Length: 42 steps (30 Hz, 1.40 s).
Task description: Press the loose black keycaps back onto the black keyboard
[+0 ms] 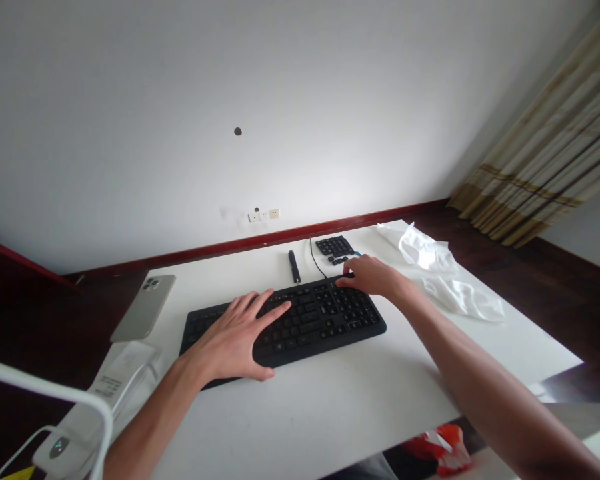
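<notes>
A black keyboard (300,340) lies at a slant on the white table, its cable running off the far edge. My left hand (235,333) rests spread over its left half, thumb near the front edge, holding nothing. At the far right corner my right hand (370,275) is bent in a pinch, thumb and forefinger at the keyboard's edge. A small blue tip shows behind that hand; whether the fingers hold it is hidden. Just beyond, black keycaps (335,245) lie in rows, with a few loose ones in front.
A slim black pen-like object (294,267) lies behind the keyboard. On the left are a phone (145,308) and a white device (107,393) with a white cable. Crumpled clear plastic (463,298) covers part of the right side. The white table (305,420) ends before the wall.
</notes>
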### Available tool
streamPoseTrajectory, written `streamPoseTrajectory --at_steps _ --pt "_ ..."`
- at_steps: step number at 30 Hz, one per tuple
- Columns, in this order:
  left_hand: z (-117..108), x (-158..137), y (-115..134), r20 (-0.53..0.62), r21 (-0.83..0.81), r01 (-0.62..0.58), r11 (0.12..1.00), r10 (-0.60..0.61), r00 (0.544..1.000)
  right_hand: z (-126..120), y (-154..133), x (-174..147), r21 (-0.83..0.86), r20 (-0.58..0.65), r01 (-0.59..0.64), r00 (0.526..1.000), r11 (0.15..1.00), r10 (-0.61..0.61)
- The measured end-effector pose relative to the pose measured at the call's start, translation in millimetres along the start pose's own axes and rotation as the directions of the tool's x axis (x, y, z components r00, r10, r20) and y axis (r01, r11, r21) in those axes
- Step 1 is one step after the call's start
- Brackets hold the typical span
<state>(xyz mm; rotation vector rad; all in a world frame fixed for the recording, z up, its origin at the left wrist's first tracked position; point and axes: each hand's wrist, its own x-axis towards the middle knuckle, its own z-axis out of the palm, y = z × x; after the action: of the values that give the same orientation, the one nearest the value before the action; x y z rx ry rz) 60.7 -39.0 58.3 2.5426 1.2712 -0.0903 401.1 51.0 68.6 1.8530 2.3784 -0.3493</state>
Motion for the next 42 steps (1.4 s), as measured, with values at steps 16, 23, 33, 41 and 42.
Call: streamPoseTrajectory --at_steps 16,23,33,41,42 --pt "21 -4 -30 -0.185 -0.101 -0.072 0.992 0.052 0.981 21 24 30 0.163 -0.357 0.127 0.932 0.978 -0.062" --pt "22 -7 -24 -0.151 -0.05 -0.064 0.997 0.056 0.987 27 21 34 0.157 -0.37 0.201 0.92 0.967 -0.132" --pt "20 -10 -23 -0.076 -0.03 -0.047 0.998 0.045 0.996 27 18 33 0.159 -0.42 0.427 0.845 0.89 -0.33" --pt "16 -7 -32 -0.09 -0.055 -0.076 0.996 0.071 0.993 34 19 37 0.224 -0.371 0.383 0.884 0.896 -0.285" --pt "16 -7 -32 -0.089 -0.058 -0.077 0.995 0.072 0.993 34 19 37 0.23 -0.375 0.382 0.884 0.895 -0.281"
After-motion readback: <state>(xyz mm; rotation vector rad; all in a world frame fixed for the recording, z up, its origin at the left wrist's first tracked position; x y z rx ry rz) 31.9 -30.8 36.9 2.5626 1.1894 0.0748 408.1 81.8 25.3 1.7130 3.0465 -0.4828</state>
